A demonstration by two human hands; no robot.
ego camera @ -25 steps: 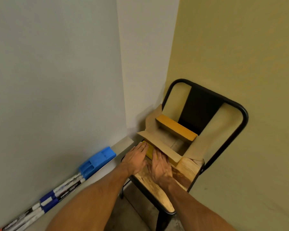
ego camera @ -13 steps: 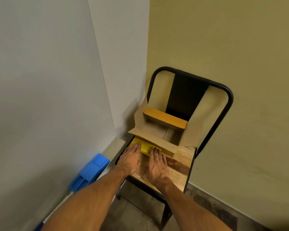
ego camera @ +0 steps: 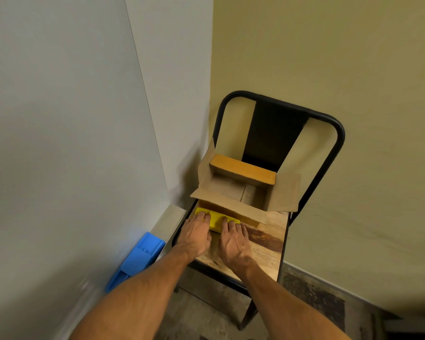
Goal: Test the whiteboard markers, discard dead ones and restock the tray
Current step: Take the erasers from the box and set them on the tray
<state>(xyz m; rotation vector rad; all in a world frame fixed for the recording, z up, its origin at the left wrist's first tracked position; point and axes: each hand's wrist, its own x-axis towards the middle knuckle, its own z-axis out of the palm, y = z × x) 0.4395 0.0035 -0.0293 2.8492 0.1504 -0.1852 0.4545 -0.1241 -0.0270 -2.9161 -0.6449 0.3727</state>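
**Resting both hands on the yellow pack (ego camera: 215, 220)**

Your whiteboard (ego camera: 59, 143) fills the left side. A black-framed chair (ego camera: 339, 133) stands in the corner beside it. An open cardboard box (ego camera: 243, 169) sits on its wooden seat. A blue plastic holder (ego camera: 139, 257) lies on the whiteboard tray (ego camera: 168, 220). The pack lies against the box's near side. Your left hand (ego camera: 195, 235) and right hand (ego camera: 234, 242) lie flat on it, fingers straight and close together.

We see a yellow box (ego camera: 216, 220), a brown cardboard box (ego camera: 241, 190), a blue tray (ego camera: 140, 257), and a black-framed chair (ego camera: 339, 143) with a wood-grain seat.
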